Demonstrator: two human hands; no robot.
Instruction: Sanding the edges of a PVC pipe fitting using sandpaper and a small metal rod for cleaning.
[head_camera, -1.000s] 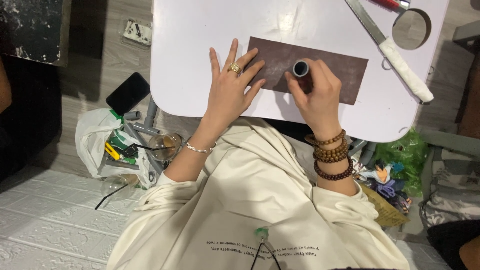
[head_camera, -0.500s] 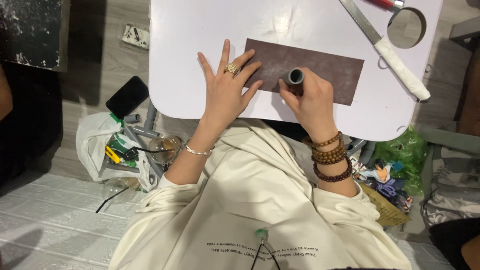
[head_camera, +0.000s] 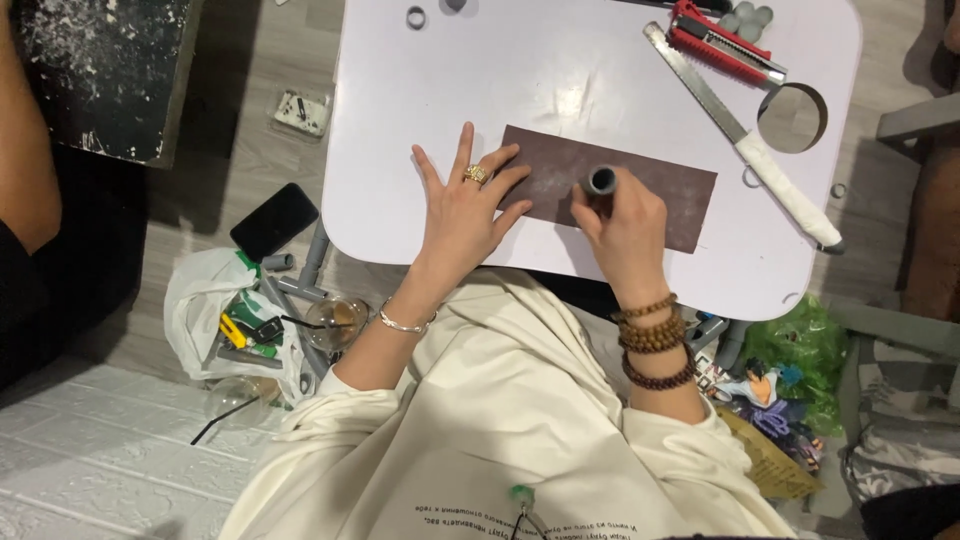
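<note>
Brown abrasive sheet (head_camera: 640, 195) lies flat on the white table (head_camera: 560, 70), pinned by the left hand (head_camera: 465, 210) with fingers spread apart, while the right hand (head_camera: 625, 225), clamped on a short grey tube (head_camera: 601, 183), stands it end-down on the sheet; rubbing judged under way, completion undeterminable.

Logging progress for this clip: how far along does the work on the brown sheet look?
Done: the brown sheet lies flat on the white table; pale scuffing shows beside the grey tube. In hand: the left hand presses the sheet's left end, while the right hand holds the tube upright on it. Left: the rest looks unmarked; the saw knife and red cutter lie aside.
</note>
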